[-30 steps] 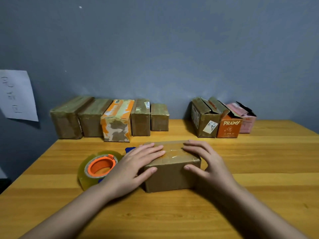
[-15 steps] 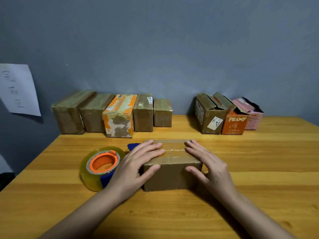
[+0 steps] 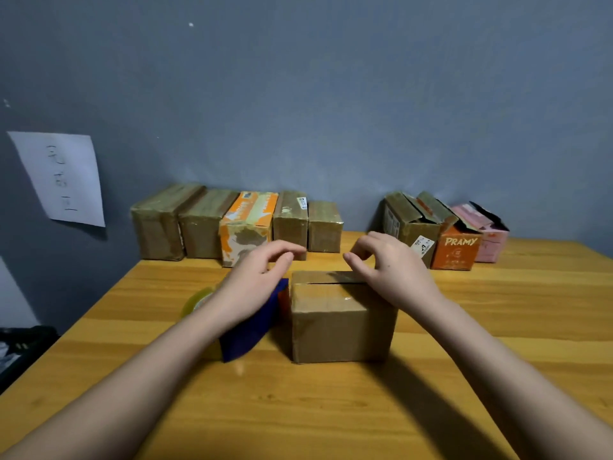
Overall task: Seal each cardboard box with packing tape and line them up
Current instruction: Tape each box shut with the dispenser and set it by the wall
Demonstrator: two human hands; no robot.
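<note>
A small brown cardboard box (image 3: 338, 330) stands in the middle of the wooden table (image 3: 331, 410), with shiny clear tape across its top. My left hand (image 3: 258, 277) hovers just above its far left corner and my right hand (image 3: 388, 263) above its far right corner. The fingers of both are loosely curled and hold nothing that I can see. A tape roll (image 3: 195, 302) with a blue dispenser (image 3: 248, 330) lies left of the box, mostly hidden by my left forearm.
Several taped boxes (image 3: 205, 224) stand in a row against the grey wall at back left. At back right are a brown box with open flaps (image 3: 414, 224), an orange PRAMY box (image 3: 459, 249) and a pink box (image 3: 491, 240). A paper sheet (image 3: 63, 177) hangs on the wall.
Both hands have lifted off the box top, where they lay flat, and moved toward its far edge with fingers curled. The view has come closer to the box.
</note>
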